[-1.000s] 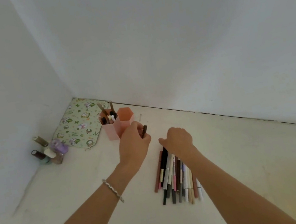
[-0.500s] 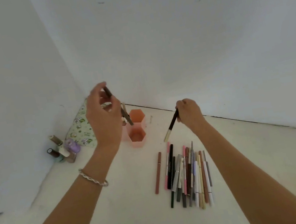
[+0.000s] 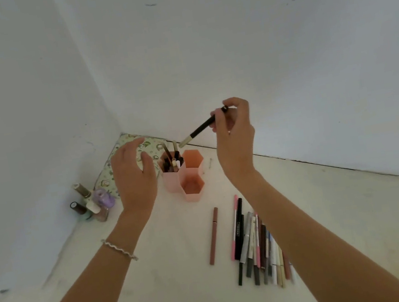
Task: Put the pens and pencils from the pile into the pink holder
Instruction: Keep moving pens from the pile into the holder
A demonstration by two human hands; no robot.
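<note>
A head camera looks down at two bare forearms reaching over a white counter set into a corner of white walls.

The right hand is raised above the counter, its fingertips and thumb pinched on the upper end of a black pen. The pen is tilted, with its pale tip pointing down and to the left. The tip is in the air above and just behind the holder, not touching it.

The holder is pink and made of three joined six-sided cells. It stands upright near the corner, between the two hands. Several pens and pencils stand in the left cell, leaning at slight angles.

The left hand hovers just left of the holder. Its fingers are loosely spread and slightly bent, holding nothing. A thin silver bracelet circles that wrist.

The pile lies flat on the counter nearer the camera, under the right forearm – a tight row of pens and pencils in black, pink, grey, brown and cream, all roughly parallel. One brown pen lies apart, just left of the pile.

Behind the left hand, a green patterned cloth lies in the corner, partly hidden. To its left, against the wall, a cluster of small nail polish bottles stands close together – well apart from the pile.
</note>
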